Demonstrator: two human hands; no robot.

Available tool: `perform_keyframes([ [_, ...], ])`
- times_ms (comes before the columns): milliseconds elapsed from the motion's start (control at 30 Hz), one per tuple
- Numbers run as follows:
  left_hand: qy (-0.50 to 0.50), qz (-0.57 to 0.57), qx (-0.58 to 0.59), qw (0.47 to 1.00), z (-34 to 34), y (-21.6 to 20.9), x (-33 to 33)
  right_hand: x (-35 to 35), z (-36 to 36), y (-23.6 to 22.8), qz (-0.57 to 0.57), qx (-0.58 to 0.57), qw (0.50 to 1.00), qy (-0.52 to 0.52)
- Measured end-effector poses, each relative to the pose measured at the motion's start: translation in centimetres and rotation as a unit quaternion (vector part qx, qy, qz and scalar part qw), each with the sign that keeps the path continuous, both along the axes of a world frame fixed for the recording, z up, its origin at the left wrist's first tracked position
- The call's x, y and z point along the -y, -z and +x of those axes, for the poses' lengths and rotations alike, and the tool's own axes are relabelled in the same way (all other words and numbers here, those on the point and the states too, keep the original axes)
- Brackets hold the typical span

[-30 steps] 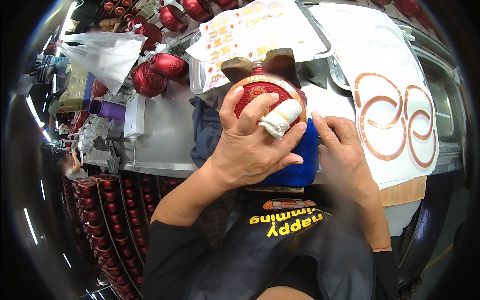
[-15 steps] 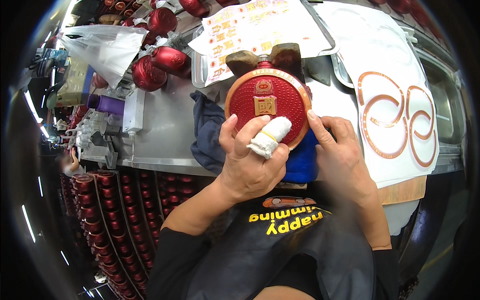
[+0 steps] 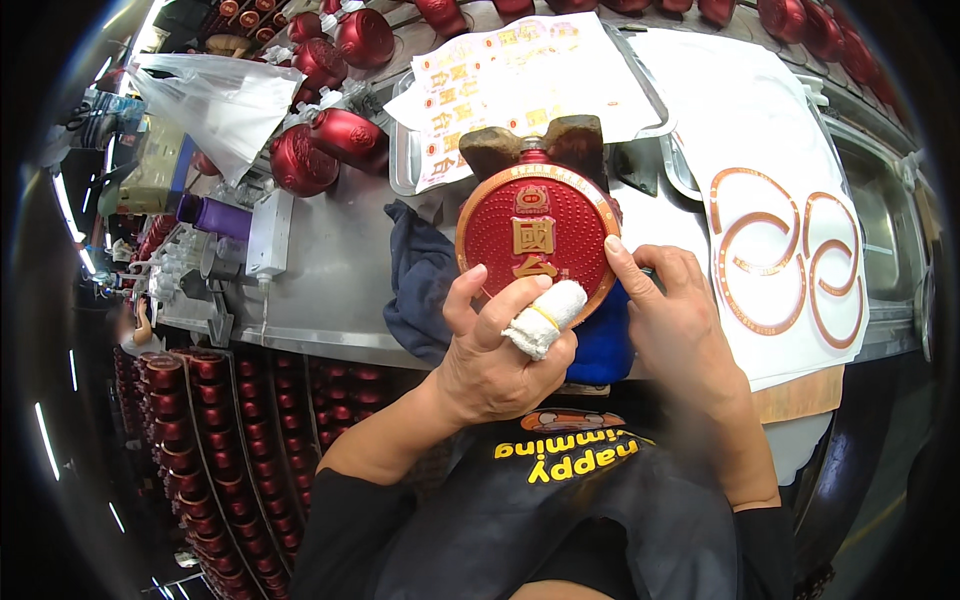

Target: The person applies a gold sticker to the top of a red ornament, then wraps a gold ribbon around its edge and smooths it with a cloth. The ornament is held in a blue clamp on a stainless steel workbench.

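A round, flat red bottle [image 3: 490, 225] with a dotted face and a copper-gold rim band [image 3: 470, 215] lies propped before me, its neck between two dark blocks [image 3: 575, 140]. Raised gold characters [image 3: 533, 236] run down its middle. My left hand [image 3: 500, 350] lies over the lower face, fingers apart and bent. One finger wears a white wrap [image 3: 547, 318] with a yellow band, touching just below the lowest visible character. My right hand [image 3: 685, 320] has its thumb tip against the right rim, the other fingers loosely bent outside it. A blue support [image 3: 602, 345] shows beneath the bottle.
Copper-coloured ring strips [image 3: 760, 268] lie on white sheets [image 3: 680, 90] at right. Behind the bottle, printed sticker sheets [image 3: 450, 90] rest on a metal tray. A dark blue cloth [image 3: 415, 280] is at left. Several red bottles [image 3: 350, 138] stand farther back; more fill racks [image 3: 215, 440] lower left.
My left hand has slid toward me down the bottle's face, baring another gold character. The right thumb stays at the rim. The whole view has shifted slightly.
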State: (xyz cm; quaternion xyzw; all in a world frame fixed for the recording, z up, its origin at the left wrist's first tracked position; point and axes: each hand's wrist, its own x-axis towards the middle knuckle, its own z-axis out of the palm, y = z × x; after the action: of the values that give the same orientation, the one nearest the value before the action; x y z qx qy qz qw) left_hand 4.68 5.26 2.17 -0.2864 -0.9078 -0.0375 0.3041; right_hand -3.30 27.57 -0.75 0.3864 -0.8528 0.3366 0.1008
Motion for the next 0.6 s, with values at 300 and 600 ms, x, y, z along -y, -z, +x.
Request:
perform_keyframes([
  [300, -0.059, 0.052, 0.090, 0.993, 0.0, 1.0, -0.3, -0.1, -0.5, -0.1, -0.011, -0.008, 1.000, 0.014],
  [600, -0.080, 0.035, 0.042, 0.995, 0.7, 2.1, 0.3, -0.3, 1.2, 0.2, 0.021, -0.019, 1.000, 0.010],
])
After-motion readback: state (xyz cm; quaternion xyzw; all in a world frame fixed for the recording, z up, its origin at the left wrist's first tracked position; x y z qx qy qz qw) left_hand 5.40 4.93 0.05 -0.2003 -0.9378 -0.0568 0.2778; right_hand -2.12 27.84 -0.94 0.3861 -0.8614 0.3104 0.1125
